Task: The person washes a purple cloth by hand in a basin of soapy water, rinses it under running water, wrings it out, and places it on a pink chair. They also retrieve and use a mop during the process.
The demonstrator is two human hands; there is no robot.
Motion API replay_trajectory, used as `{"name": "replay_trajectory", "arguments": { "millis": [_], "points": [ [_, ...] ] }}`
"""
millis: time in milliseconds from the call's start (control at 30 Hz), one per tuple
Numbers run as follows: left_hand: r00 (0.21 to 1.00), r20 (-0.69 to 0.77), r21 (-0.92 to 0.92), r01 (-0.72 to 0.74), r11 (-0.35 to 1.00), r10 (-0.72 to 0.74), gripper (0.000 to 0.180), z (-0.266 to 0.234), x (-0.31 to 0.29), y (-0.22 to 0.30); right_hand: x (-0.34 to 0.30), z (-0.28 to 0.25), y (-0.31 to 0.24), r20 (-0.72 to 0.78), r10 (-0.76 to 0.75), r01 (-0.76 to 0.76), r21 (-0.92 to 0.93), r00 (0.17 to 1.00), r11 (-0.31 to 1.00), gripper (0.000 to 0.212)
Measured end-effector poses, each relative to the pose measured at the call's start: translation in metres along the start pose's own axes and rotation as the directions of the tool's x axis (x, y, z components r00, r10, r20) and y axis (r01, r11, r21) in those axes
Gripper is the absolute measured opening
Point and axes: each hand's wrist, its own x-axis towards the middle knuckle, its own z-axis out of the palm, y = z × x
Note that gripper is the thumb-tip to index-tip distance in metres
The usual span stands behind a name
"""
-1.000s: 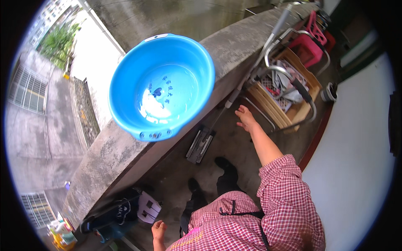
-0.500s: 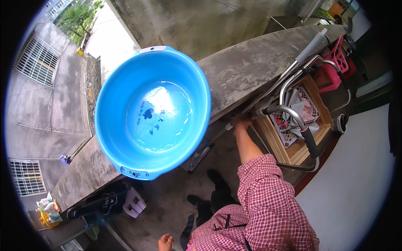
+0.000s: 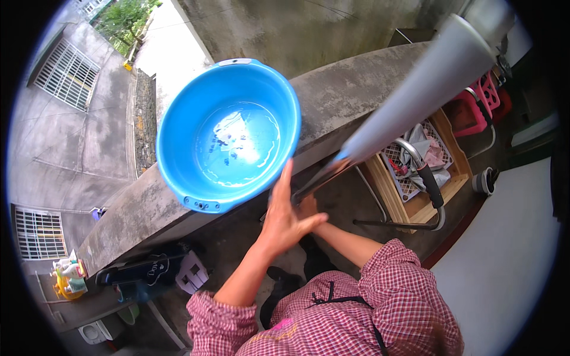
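Note:
A long pole with a thick grey sleeve (image 3: 415, 89) slants up from near my hands toward the upper right. My right hand (image 3: 307, 206) is closed around its lower, darker part, partly hidden behind my left hand. My left hand (image 3: 280, 222) is open beside the pole, thumb spread and fingers pointing up, close to the rim of a blue plastic basin (image 3: 178, 172). The basin sits on the concrete ledge (image 3: 350, 98), with a little water in its bottom. The pole's lower end is hidden by my hands.
To the right, a metal walking frame (image 3: 426, 178) stands around a wooden crate (image 3: 386, 187) holding a white basket of cloths. A pink plastic chair (image 3: 466, 113) is beyond it. Dark bags (image 3: 154, 267) lie below the ledge at left, near a purple box (image 3: 191, 272).
My right hand has drawn the pole away from the walking frame and leftward, its grey end rising close to view. My left hand has come up from the lower edge beside it.

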Motion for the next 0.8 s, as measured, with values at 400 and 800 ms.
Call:
{"name": "replay_trajectory", "arguments": {
  "millis": [400, 800],
  "points": [
    [0.893, -0.2, -0.119, 0.386, 0.915, -0.403, 0.011, -0.086, -0.088, -0.018, -0.311, -0.226, 0.169, 0.757, 0.646, -0.963, -0.089, 0.1, 0.253, 0.022],
    [0.909, -0.235, -0.311, 0.266, 0.913, -0.345, 0.012, -0.115, -0.146, -0.043, -0.368, -0.21, 0.14, 0.812, 0.473, -0.937, 0.333, 0.342, 0.105, 0.024]
  ]
}}
